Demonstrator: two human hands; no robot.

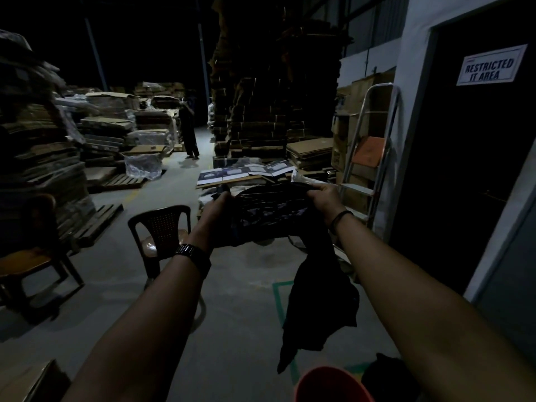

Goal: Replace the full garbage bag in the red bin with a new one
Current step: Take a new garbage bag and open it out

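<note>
- Bag (pixel 269 213): black, new, held stretched above and beyond the red bin (pixel 330 384), which is cut off at the bottom edge of view.
- Left hand (pixel 216 211) is closed on the bag's left edge; right hand (pixel 322 198) is closed on its right edge. A loose tail hangs down toward the bin.
- Bag mouth is not seen opened; if layers are gripped together, it may not be spread over the rim.
- Thin film pulled taut between both fists: a tear is likely if it is yanked.
- Dark heap (pixel 385 375) just right of the bin is judged to be the full bag; a trip hazard there.
- Plastic chair (pixel 162 227) left of the bin, ladder (pixel 374 158) beyond it: snag risks in poor light.
</note>
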